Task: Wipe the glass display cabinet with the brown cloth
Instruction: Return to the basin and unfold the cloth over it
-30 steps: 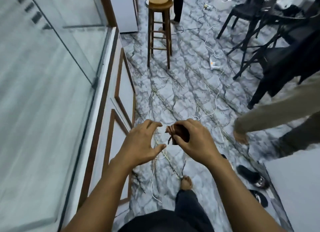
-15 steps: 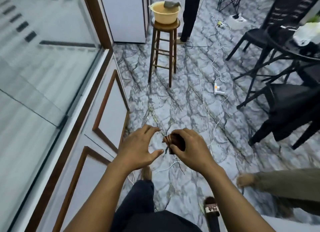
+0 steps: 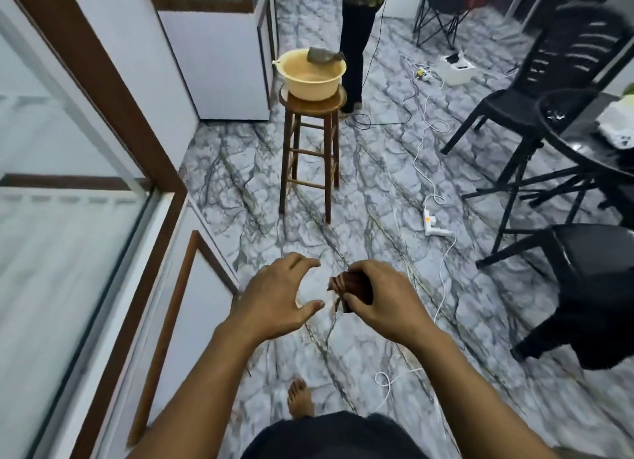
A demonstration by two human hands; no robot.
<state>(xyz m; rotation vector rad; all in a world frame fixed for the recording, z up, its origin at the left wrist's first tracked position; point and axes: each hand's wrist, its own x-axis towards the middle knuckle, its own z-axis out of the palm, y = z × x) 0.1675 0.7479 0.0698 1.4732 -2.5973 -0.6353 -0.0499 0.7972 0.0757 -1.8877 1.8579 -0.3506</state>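
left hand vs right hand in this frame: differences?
The right hand grips the bunched brown cloth; the left hand holds nothing. The left hand is spread open, the right hand curled. The left hand is nearer the glass display cabinet. Both are held out side by side.

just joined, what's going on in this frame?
A person stands beside the glass display cabinet, hands out over the floor. The right hand grips the bunched brown cloth; the left hand is open next to it, fingers spread, not touching the cloth. Neither hand is on the glass, so no wiping at this moment. Ahead, a yellow basin sits on a wooden stool.
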